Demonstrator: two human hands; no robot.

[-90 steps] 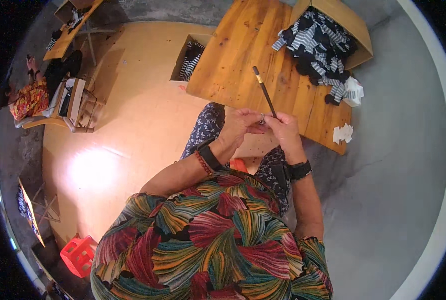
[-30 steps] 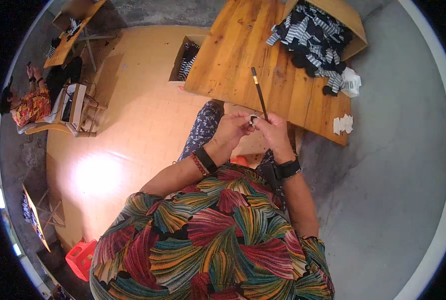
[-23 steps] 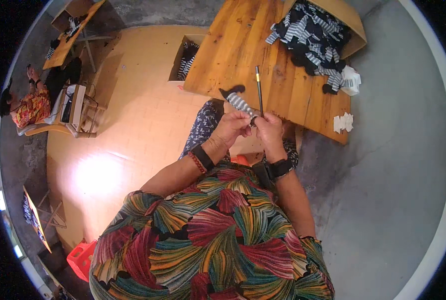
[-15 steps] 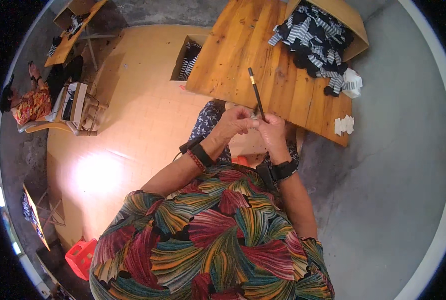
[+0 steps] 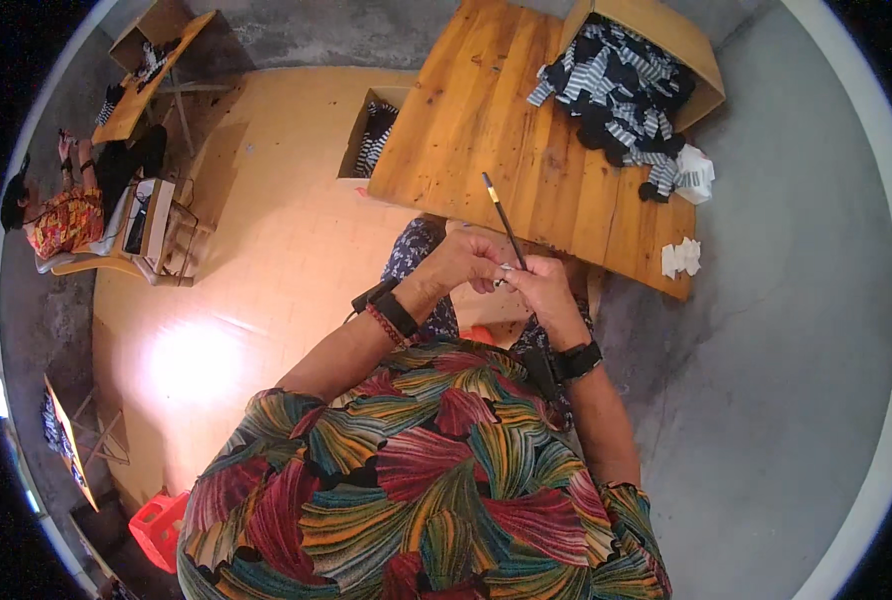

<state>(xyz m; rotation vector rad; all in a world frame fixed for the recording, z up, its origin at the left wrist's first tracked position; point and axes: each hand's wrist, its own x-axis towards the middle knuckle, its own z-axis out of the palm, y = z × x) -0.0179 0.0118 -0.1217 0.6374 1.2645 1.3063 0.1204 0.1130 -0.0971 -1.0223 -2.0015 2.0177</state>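
Note:
My right hand (image 5: pixel 548 288) is closed on a thin black stick (image 5: pixel 504 218) with a gold band near its top, like a pencil or brush handle. The stick points up and away, tilted to the left. Close against it, my left hand (image 5: pixel 469 261) is pinched, its fingertips meeting the right thumb. Between the fingertips shows a small whitish piece (image 5: pixel 503 274), too small to name. Both hands are above my lap, just short of the wooden table (image 5: pixel 486 110). On the table, a heap of black and grey-striped socks (image 5: pixel 621 95) spills from a cardboard box (image 5: pixel 704 75).
A white packet (image 5: pixel 694 175) and several white paper scraps (image 5: pixel 681 258) lie along the table's right edge. Left of the table stands a floor box (image 5: pixel 358 140) with striped socks. Farther left, a person (image 5: pixel 69 222) sits by another table. A red plastic stool (image 5: pixel 159 528) is lower left.
Both hands are slightly lower in the picture and still together. The black stick has tipped further to the left. The view has shifted a little.

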